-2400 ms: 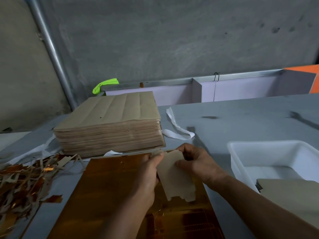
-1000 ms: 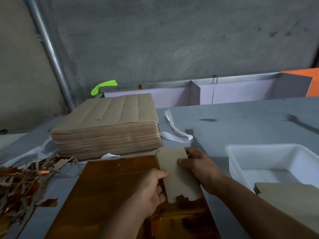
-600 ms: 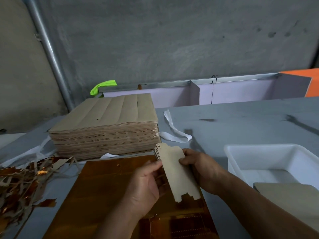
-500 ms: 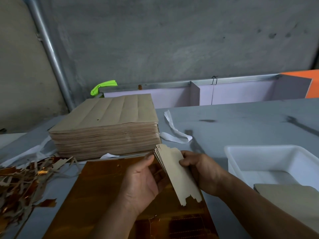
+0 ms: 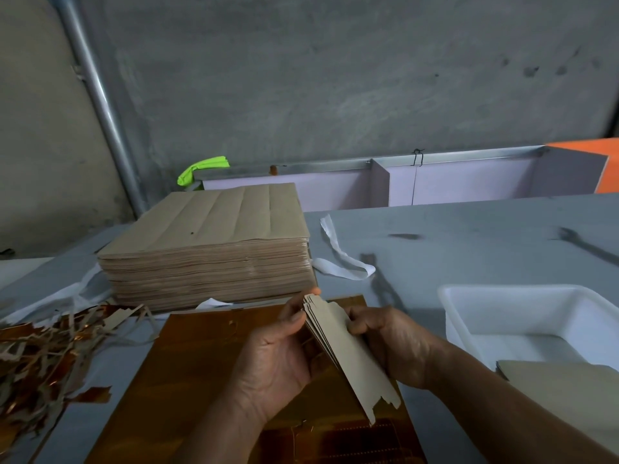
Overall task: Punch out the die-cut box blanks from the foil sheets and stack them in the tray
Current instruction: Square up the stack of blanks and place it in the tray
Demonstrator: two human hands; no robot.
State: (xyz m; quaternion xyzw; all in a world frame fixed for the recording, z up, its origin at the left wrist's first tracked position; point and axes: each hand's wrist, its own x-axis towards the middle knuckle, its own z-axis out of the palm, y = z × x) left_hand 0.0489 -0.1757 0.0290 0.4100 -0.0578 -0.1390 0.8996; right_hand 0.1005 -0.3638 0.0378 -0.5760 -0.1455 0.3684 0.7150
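Your left hand (image 5: 274,360) and right hand (image 5: 398,346) both clasped the fanned stack of blanks (image 5: 351,363) above the foil sheet (image 5: 187,363).

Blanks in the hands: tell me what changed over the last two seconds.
The blanks turned from face-on to nearly edge-on, slightly fanned. The left hand rolled palm-up, from pinching their top to cupping their left side; the right hand kept its grip on their right edge. Unchanged: foil sheet, tall stack, tray, scraps.

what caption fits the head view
Left hand and right hand hold beige die-cut card blanks over a copper foil sheet, near a white plastic tray.
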